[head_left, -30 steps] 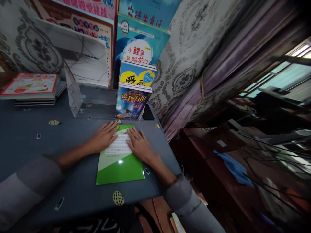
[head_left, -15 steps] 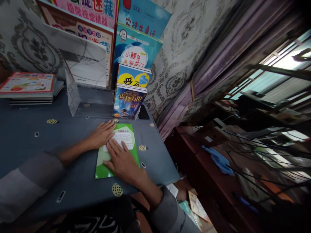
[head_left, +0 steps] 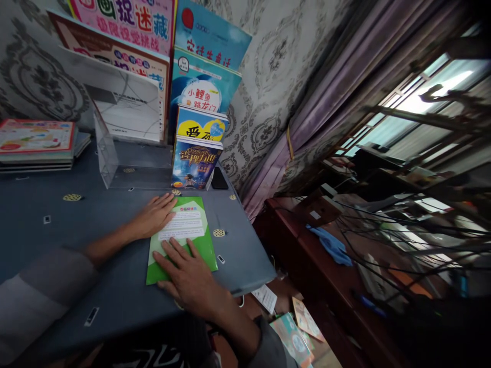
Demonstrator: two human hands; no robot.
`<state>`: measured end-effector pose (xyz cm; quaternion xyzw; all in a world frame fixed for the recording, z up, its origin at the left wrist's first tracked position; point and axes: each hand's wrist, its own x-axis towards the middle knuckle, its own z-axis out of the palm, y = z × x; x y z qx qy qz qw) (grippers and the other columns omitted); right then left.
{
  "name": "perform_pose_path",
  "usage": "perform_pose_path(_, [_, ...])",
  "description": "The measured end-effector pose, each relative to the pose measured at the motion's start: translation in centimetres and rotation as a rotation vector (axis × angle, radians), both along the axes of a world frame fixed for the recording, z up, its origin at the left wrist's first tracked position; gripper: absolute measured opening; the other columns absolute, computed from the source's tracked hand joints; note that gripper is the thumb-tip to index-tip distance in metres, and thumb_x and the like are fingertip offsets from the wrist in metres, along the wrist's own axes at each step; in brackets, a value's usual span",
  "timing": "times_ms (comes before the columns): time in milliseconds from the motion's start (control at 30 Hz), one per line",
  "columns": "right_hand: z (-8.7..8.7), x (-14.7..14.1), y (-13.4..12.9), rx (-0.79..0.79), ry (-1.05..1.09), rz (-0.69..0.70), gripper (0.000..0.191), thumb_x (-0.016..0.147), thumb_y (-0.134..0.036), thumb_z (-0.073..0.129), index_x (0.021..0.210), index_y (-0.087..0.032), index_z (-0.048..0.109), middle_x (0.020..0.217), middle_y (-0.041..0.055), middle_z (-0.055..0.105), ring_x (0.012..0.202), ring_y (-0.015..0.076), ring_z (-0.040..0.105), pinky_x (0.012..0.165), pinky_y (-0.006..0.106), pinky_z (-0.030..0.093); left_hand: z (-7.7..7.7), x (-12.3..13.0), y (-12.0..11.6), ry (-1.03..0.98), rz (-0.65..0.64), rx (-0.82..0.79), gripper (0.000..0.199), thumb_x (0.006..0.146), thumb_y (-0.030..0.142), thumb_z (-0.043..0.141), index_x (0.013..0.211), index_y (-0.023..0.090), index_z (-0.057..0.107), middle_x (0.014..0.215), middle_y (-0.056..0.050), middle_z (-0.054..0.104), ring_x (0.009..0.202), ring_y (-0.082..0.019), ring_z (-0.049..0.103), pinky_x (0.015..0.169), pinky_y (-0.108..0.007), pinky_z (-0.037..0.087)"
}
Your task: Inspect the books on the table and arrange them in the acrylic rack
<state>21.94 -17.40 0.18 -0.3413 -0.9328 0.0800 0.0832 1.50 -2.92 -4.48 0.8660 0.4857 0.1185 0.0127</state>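
Note:
A green book (head_left: pixel 209 250) with a pale text panel lies flat on the blue-grey tablecloth. My left hand (head_left: pixel 155 217) rests on its upper left edge, fingers stretched out. Across the book's lower part lies my right hand (head_left: pixel 190 276), its fingers spread and flat, the palm near the bottom edge. Neither hand grips anything. Just beyond the book, a dark blue book (head_left: pixel 195 163) stands at the front of a clear stand (head_left: pixel 107 153).
More upright books (head_left: pixel 207 76) fill the stand against the wall. A stack of books (head_left: pixel 38 145) lies at the far left. Behind the stand's right side is a phone (head_left: pixel 220 178). To the right stands a dark red desk (head_left: pixel 303 245) with cables and a blue cloth (head_left: pixel 330 245).
My right hand has slid down the book toward its lower edge, away from my left hand, uncovering more of the text. The view has shifted slightly.

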Motion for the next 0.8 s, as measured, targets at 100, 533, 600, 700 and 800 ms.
perform_pose_path(100, [0.0, 0.0, -0.4, -0.022, 0.009, -0.032, 0.057, 0.107, -0.053, 0.038, 0.156, -0.023, 0.038, 0.164, 0.0079, 0.039, 0.155, 0.0283, 0.027, 0.125, 0.062, 0.022, -0.1, 0.1, 0.0, -0.001, 0.0, 0.026, 0.059, 0.104, 0.04, 0.027, 0.151, 0.011, 0.047, 0.162, -0.013, 0.042, 0.152, -0.026, 0.034, 0.123, -0.044, 0.029])
perform_pose_path(533, [0.5, 1.5, -2.7, -0.109, 0.019, -0.045, 0.072, 0.1, -0.061, 0.049, 0.16, -0.027, 0.029, 0.168, 0.0088, 0.031, 0.157, 0.033, 0.017, 0.121, 0.074, 0.01, 1.9, 0.0, -2.0, 0.036, -0.006, -0.001, 0.056, 0.101, 0.039, 0.038, 0.145, 0.009, 0.055, 0.155, -0.018, 0.05, 0.145, -0.031, 0.047, 0.117, -0.047, 0.036])
perform_pose_path(600, [0.4, 1.8, -3.1, -0.093, 0.009, -0.022, 0.076, 0.098, -0.063, 0.052, 0.161, -0.027, 0.027, 0.167, 0.0092, 0.032, 0.157, 0.0326, 0.017, 0.122, 0.072, 0.009, 2.3, -0.1, -2.6, 0.039, -0.005, -0.027, 0.056, 0.101, 0.04, 0.039, 0.144, 0.009, 0.055, 0.154, -0.019, 0.051, 0.144, -0.031, 0.048, 0.117, -0.047, 0.037])
perform_pose_path(700, [0.0, 2.0, -3.8, -0.045, -0.027, -0.009, 0.074, 0.098, -0.056, 0.058, 0.16, -0.028, 0.03, 0.165, 0.0095, 0.037, 0.156, 0.0321, 0.022, 0.123, 0.07, 0.011, 3.0, -0.3, -3.5, 0.041, -0.007, -0.071, 0.054, 0.101, 0.041, 0.04, 0.144, 0.012, 0.057, 0.154, -0.018, 0.051, 0.143, -0.031, 0.049, 0.116, -0.049, 0.037])
perform_pose_path(800, [-0.6, 2.0, -4.9, 0.007, -0.036, -0.021, 0.061, 0.102, -0.044, 0.057, 0.157, -0.031, 0.036, 0.162, 0.0066, 0.043, 0.153, 0.0298, 0.031, 0.123, 0.066, 0.02, 3.5, -0.5, -4.6, 0.044, -0.008, -0.107, 0.052, 0.102, 0.041, 0.04, 0.143, 0.016, 0.058, 0.153, -0.016, 0.053, 0.141, -0.032, 0.052, 0.115, -0.052, 0.039])
